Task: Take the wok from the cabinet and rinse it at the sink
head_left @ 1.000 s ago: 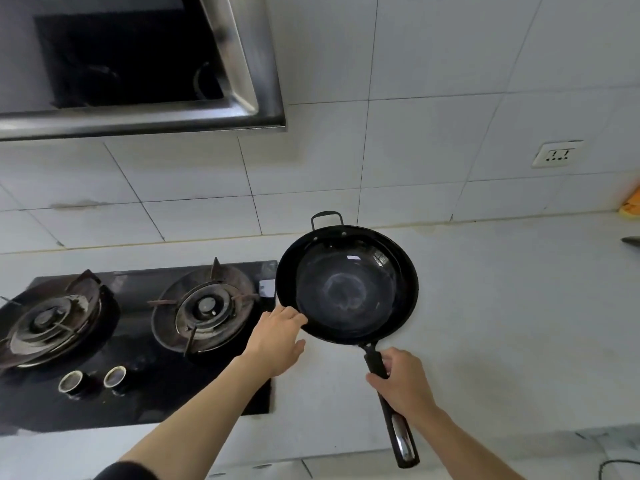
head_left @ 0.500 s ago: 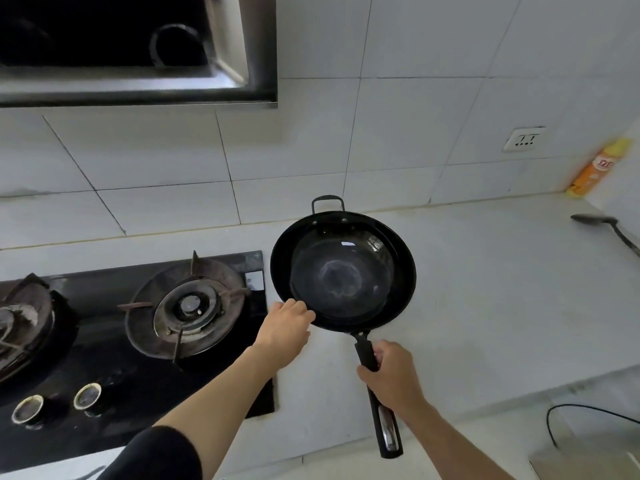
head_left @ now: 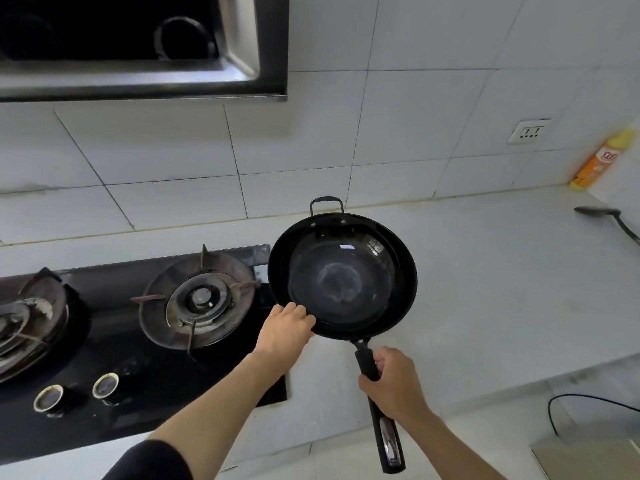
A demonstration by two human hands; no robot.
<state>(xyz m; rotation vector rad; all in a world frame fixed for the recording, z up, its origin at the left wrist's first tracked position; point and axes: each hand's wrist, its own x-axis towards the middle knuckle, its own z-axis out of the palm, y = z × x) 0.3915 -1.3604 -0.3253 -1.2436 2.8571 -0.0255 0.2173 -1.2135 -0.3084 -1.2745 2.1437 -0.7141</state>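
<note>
Head view: black wok (head_left: 343,277) held over the pale tabletop (head_left: 485,289), just right of the gas stove (head_left: 138,341), bowl facing up. Right hand (head_left: 394,386) wrapped tight around the wok's long handle (head_left: 379,410) at 6 o'clock of the pan, handle end sticking out below the fist. Left hand (head_left: 285,336) on the rim at 7 o'clock, fingers curled over the edge, gripping it. Small loop handle (head_left: 327,204) at 12 o'clock of the wok. Nearest burner (head_left: 201,299) at 9 o'clock of the wok. Range hood (head_left: 145,46) upper left. Wall socket (head_left: 528,131), orange bottle (head_left: 602,161) and dark ladle (head_left: 606,220) out toward 2 o'clock. Black cable (head_left: 588,405) lower right.
</note>
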